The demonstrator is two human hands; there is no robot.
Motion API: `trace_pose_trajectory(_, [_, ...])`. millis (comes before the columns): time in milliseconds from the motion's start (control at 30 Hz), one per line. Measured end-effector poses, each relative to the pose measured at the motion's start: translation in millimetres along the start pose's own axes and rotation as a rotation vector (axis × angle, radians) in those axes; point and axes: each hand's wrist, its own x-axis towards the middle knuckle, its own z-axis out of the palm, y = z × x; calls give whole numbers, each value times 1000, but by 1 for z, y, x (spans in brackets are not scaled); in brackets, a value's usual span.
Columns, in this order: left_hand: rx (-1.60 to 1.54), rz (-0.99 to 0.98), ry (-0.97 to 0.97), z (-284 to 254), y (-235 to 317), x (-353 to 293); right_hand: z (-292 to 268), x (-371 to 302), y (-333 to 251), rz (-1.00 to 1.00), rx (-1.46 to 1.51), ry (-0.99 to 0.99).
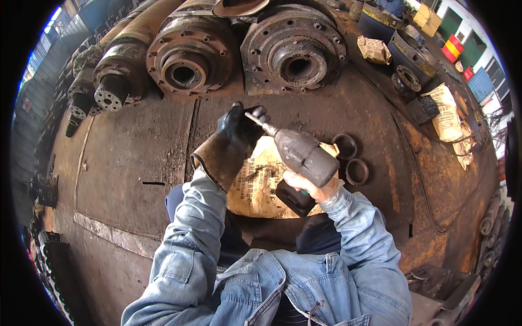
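In my bare right hand (312,187) is a dark grey cordless power tool (305,155), its grip wrapped by my fingers and its black battery base (296,199) below. A pale, thin bit (255,119) sticks out of its nose toward the upper left. My left hand (236,133), in a dirty dark work glove with a brown cuff, is closed beside the bit's tip; what its fingers hold, if anything, is hidden. A printed paper sack (253,187) lies flat beneath the tool. Two dark metal rings (357,171) lie at the sack's right edge.
Two big rusty flanged cylinder ends (185,73) stand along the far side, with splined shafts (111,93) to their left. Dark drums (410,54), a loose flange (406,79) and crumpled paper sacks (443,111) are at the right. A cable (405,136) runs along the greasy steel floor plate.
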Motion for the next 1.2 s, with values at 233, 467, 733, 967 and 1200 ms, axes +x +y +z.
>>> trace_pose_trajectory(233, [948,-425,361,-39,-12,10,-19,14,1,620,864,348])
trace_pose_trajectory(467, [1157,-311,269,-50,-13,12,-47,24,55,568,1003,491])
trace_pose_trajectory(733, [1085,-221,292,-37,-4,11,-42,51,69,601,956,568])
trace_pose_trajectory(967, [982,-197,262,-36,-6,10,-29,54,74,640,968,681])
trace_pose_trajectory(1200, [869,-157,250,-43,3,17,-52,73,64,443,-15,573])
